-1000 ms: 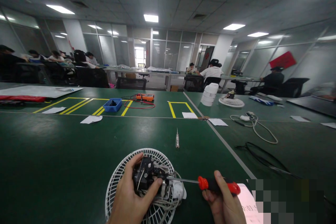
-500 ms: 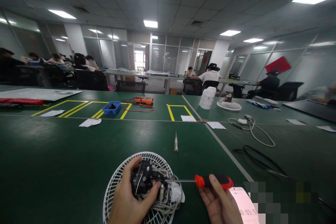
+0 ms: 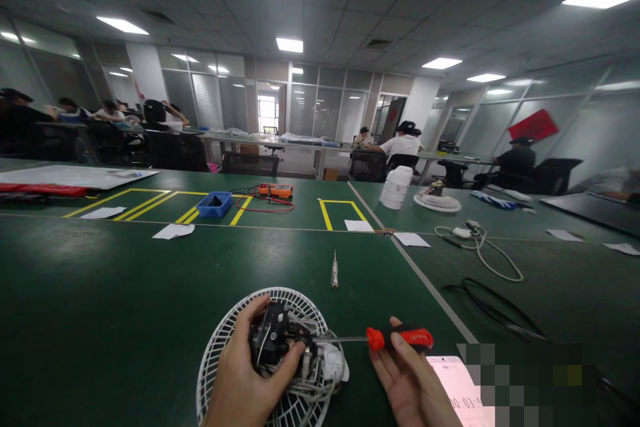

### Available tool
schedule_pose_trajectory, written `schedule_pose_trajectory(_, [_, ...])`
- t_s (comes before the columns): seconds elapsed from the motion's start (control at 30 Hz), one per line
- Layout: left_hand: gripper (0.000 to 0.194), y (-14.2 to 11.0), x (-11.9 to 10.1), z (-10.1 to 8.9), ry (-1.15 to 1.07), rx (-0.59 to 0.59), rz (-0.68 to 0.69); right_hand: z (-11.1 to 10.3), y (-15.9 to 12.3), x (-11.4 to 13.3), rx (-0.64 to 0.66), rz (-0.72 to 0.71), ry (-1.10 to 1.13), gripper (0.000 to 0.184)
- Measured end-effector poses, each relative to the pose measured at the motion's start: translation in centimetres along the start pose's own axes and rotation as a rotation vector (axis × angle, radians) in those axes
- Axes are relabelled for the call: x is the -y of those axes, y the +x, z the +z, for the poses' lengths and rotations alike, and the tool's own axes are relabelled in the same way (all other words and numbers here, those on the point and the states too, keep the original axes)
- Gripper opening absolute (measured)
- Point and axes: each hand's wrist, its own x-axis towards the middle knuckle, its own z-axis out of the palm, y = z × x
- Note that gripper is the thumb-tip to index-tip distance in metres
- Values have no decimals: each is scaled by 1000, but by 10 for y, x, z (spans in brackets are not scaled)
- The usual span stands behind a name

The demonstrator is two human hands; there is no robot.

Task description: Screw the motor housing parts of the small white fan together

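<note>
My left hand [image 3: 253, 370] is wrapped round a black fan motor assembly [image 3: 270, 337], with its thumb pressed near the motor's right side. The motor sits on a round white fan grille [image 3: 213, 353], amid bundled pale wires [image 3: 305, 387] and a white plug-like part [image 3: 334, 361]. My right hand [image 3: 407, 370] grips a red and black screwdriver [image 3: 400, 338] by its handle. Its shaft lies nearly level and points left, the tip reaching the motor assembly beside my left thumb; the exact contact is hidden.
A clear small screwdriver [image 3: 335, 271] lies ahead on the green table [image 3: 125, 307]. Under my right wrist is a lit phone [image 3: 463, 387]. Farther off are a blue tray [image 3: 214, 205], an orange multimeter [image 3: 276, 191], another fan grille [image 3: 437, 203] and a black cable [image 3: 495, 307].
My right hand has turned the screwdriver handle and shifted slightly left, its fingers now more open around it. The left hand keeps its hold on the motor. The view tilted slightly.
</note>
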Motion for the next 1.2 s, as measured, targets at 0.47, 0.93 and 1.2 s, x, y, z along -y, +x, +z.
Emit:
schedule_pose_trajectory(0.47, [66,-1,-7,-1,-46,-5,-64,2,-9,-3,48,-37,39,68])
schedule_pose_trajectory(0.93, [68,0,1,-3,2,-20,-16,1,-11,-1,68,-38,35,68])
schedule_pose_trajectory(1.2, [71,-1,1,-5,12,-10,-27,4,-11,-3,60,3,-49,65])
